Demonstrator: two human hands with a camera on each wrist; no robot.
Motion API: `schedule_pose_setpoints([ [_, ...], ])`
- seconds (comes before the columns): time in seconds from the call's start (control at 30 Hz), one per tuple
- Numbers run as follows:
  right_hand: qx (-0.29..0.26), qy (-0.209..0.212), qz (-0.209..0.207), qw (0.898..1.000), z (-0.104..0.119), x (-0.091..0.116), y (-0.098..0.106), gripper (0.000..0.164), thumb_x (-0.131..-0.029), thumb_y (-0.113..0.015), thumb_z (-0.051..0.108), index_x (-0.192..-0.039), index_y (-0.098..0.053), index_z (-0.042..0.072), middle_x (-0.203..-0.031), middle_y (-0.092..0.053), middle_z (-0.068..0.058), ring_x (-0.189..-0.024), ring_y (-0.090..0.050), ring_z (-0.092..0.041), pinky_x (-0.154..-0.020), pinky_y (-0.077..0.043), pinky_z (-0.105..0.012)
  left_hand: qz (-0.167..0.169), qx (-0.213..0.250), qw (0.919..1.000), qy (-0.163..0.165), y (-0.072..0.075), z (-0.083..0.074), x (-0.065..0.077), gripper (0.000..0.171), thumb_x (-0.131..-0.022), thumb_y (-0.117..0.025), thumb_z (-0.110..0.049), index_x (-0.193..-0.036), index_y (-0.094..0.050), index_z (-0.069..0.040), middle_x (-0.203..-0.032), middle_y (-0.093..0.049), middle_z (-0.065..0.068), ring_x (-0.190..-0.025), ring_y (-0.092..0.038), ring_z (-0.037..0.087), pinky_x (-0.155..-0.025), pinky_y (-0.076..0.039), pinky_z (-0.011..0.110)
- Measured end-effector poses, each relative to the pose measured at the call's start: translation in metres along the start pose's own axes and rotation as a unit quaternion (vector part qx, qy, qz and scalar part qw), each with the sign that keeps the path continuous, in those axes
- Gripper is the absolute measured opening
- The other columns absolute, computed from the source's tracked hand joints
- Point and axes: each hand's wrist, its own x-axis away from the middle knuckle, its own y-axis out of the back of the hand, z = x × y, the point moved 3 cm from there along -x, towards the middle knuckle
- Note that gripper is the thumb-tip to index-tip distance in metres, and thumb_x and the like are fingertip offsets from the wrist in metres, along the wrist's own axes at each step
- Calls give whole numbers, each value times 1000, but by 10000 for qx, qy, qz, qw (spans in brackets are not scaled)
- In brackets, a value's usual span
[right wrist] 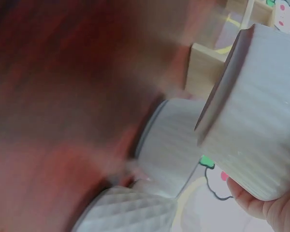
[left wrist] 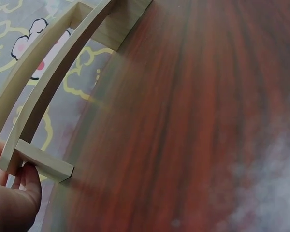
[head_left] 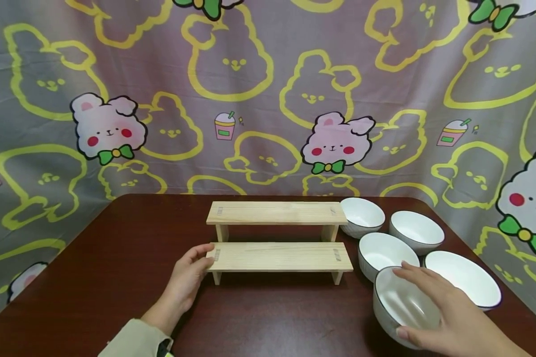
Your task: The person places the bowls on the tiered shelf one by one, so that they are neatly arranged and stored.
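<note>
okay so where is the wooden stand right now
In the head view, the wooden stand sits mid-picture on the table, with the left hand gripping the left end of its lower tier and white bowls to its right.

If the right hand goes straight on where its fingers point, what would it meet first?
Probably the round white ceramic-looking bowl just beyond the held bowl; relative height is unclear.

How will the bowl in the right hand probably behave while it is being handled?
The bowl is likely stiff and breakable, judging by its glossy, ceramic-looking inside. Its ribbed outside may help against slipping. Its round rim suggests it could roll if tipped.
</note>
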Motion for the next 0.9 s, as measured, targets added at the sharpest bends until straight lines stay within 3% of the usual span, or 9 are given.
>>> schedule_pose_setpoints([
  [0.1,250,-109,50,9996,6,-6,4,84,-52,-86,42,-128,-51,30,-124,-54,2,-107,-41,2,-72,-41,-20,0,-26,10000,3,0,0,0,36,-87,-53,-2,-123,-48,5,-105,-50,2,-85,-50,8,-76,-43,20],
  [0.2,394,-220,110,9989,10,-12,5,83,-52,-85,46,-126,-51,33,-125,-55,0,-101,-44,-4,-65,-43,-29,0,-64,10000,7,0,1,0,36,-88,-53,-2,-123,-48,4,-110,-49,4,-87,-50,7,-77,-43,20],
  [0.43,289,213,-269,9990,17,-25,8,85,-48,-87,44,-125,-54,28,-124,-57,-3,-108,-44,-1,-75,-38,-26,-16,-92,9999,-46,1,1,1,36,-88,-53,-2,-123,-49,4,-114,-48,6,-89,-49,8,-77,-43,20],
  [0.67,373,277,-200,9987,27,-41,12,82,-51,-86,45,-124,-54,29,-122,-57,-3,-100,-52,-10,-70,-45,-31,-23,-154,9998,-91,0,2,1,36,-87,-53,-2,-122,-49,4,-111,-48,4,-89,-49,9,-76,-42,20],
  [0.9,297,412,-213,9985,35,-58,15,80,-52,-86,44,-124,-55,26,-119,-59,-2,-96,-54,-14,-70,-44,-29,29,-174,9998,-134,0,2,1,36,-88,-53,-3,-123,-49,4,-126,-48,11,-94,-49,7,-78,-42,19],
])
